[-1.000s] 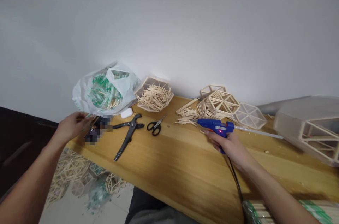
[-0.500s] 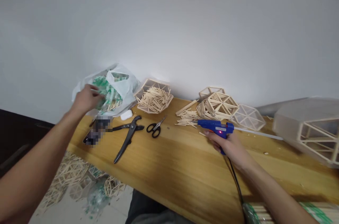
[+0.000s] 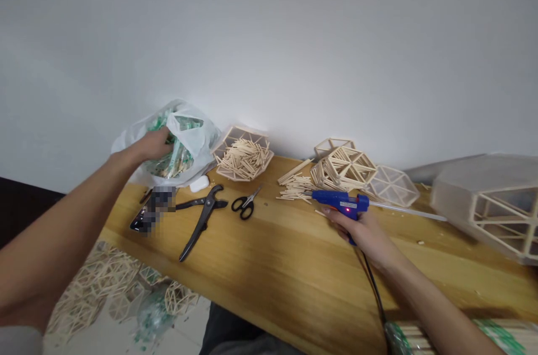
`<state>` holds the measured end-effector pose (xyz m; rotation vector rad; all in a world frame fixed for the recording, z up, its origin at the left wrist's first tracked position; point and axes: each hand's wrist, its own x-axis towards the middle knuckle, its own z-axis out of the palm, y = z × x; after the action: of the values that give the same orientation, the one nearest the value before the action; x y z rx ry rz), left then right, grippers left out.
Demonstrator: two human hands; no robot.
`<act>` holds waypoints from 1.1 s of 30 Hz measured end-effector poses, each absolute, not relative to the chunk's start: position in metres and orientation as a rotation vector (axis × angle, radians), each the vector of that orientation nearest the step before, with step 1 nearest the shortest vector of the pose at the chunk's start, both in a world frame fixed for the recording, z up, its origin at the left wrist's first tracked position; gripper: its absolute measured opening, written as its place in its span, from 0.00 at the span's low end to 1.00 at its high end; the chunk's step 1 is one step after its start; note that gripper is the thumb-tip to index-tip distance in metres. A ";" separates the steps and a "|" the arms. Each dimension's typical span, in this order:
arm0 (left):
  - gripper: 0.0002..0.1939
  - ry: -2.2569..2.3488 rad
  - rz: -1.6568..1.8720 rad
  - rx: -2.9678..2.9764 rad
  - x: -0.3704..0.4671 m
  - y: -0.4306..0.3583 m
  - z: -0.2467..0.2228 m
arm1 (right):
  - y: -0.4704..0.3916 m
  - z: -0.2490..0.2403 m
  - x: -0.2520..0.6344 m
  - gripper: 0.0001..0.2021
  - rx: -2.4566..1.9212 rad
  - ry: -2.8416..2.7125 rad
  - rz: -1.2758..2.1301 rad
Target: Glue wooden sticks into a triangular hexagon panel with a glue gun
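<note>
- My right hand (image 3: 355, 227) is wrapped round the blue glue gun (image 3: 344, 202), its nozzle at the edge of the loose sticks (image 3: 294, 188) on the table (image 3: 269, 268).
- A clear glue stick (image 3: 407, 210) juts from the gun's back and reaches close to the big translucent box (image 3: 454, 187), so that side is tight.
- The gun's black cord (image 3: 374, 282) drops from the grip towards the wrapped sticks (image 3: 414, 338) at the table's near right, beside my forearm.
- My left hand (image 3: 157, 143) is inside the mouth of the white plastic bag (image 3: 195, 139), among green-marked wrappers; its fingertips are hidden, so I cannot tell whether it grips anything.
- The bag sits at the table's far left, against the wall (image 3: 269, 52); the stick-filled hexagonal tray (image 3: 230, 141) stands just beside it, leaving little space between.
- Below the bag lie a dark phone (image 3: 140, 223), near the left edge, then the pliers (image 3: 205, 209), spread open, and the scissors (image 3: 244, 208).
- My widest working room runs from the scissors across to my right wrist and down to the near edge.
- Beyond that edge, at left, wooden frames (image 3: 113, 271) are heaped below table height.
</note>
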<state>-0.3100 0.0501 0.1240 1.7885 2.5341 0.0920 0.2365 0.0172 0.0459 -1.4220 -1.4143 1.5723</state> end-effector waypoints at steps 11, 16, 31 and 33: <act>0.36 2.588 -0.247 1.849 -0.305 0.017 0.168 | 0.017 0.055 0.234 0.23 -1.469 -1.410 1.563; 0.35 2.632 -0.161 1.890 -0.298 0.016 0.164 | 0.016 0.054 0.232 0.24 -1.469 -1.406 1.564; 0.24 2.587 0.025 2.010 -0.294 -0.003 0.181 | 0.014 0.049 0.234 0.23 -1.482 -1.441 1.553; 0.27 2.679 0.216 1.977 -0.300 -0.028 0.181 | 0.014 0.049 0.234 0.23 -1.481 -1.432 1.555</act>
<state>-0.2998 -0.0277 0.1807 1.9768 2.6790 0.2164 0.2345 0.0142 0.0492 -1.4810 -1.4316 1.5546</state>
